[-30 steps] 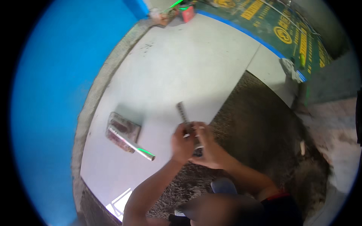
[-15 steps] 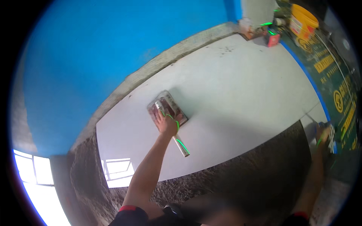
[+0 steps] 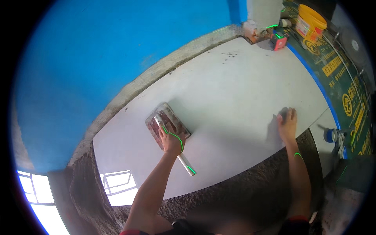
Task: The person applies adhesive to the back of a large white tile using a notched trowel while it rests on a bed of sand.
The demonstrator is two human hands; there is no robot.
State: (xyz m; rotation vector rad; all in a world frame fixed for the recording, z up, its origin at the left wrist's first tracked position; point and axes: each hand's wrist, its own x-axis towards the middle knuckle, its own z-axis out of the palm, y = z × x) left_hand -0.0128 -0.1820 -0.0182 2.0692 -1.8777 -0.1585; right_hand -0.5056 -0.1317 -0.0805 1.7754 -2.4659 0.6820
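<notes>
My left hand [image 3: 172, 141] is closed around a silver tube handle of a flat rectangular tool [image 3: 150, 128], its plate smeared reddish brown. The tool rests on a large pale floor tile [image 3: 227, 94], left of its middle, with the tube's end pointing back toward me. On the tile's right part, near its front edge, my right hand [image 3: 288, 123] lies with fingers stretched out and nothing in them. Green laser light crosses my left hand, the tube and my right forearm.
Dark mortar [image 3: 235, 188] lies exposed along the tile's near side. A blue wall [image 3: 129, 51] rises behind. Far right are a red laser level [image 3: 279, 42], a yellow bucket [image 3: 311, 23] and green printed sheeting [image 3: 333, 66]. A blue-and-white object [image 3: 331, 135] stands on the neighbouring tile.
My right hand has come left from beside the blue-and-white object onto the large tile. My left hand stays on the tool, and the view has shifted slightly.
</notes>
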